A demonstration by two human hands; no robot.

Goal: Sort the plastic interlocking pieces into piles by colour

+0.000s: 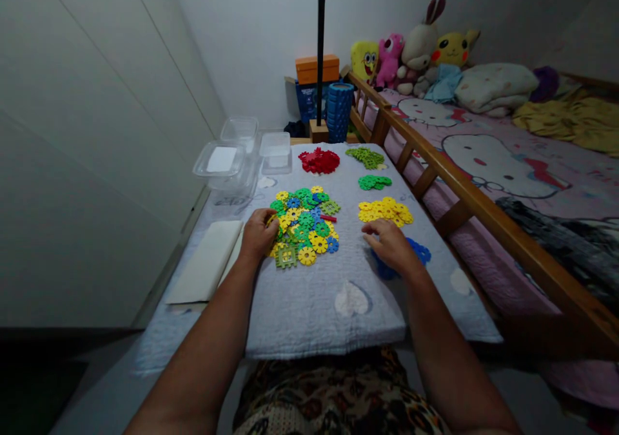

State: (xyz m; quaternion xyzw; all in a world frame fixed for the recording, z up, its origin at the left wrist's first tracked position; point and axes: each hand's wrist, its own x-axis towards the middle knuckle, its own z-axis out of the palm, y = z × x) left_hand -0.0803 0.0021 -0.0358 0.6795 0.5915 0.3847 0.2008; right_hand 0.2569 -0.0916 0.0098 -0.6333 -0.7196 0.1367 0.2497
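Observation:
A mixed pile of flower-shaped plastic linking discs (pixel 304 219), in yellow, green and blue, lies mid-table. At its left edge is my left hand (pixel 260 232), its fingers curled on a yellow linking disc (pixel 271 218) that shows only in part. Over a heap of blue discs (pixel 420 249), partly covering it, hovers my right hand (pixel 387 241) with the fingers apart and nothing visible in them. Just beyond that hand sit sorted yellow discs (pixel 387 211). Square olive-green pieces (pixel 286 257) and a red piece (pixel 329 218) lie in the mixed pile.
Farther back are heaps of red pieces (pixel 319 161), green discs (pixel 374 182) and olive-green pieces (pixel 365 158). Clear plastic containers (pixel 220 160) stand back left, near an open notebook (pixel 206 261). A wooden bed rail (pixel 435 164) runs along the right; a black pole (pixel 320 55) rises behind.

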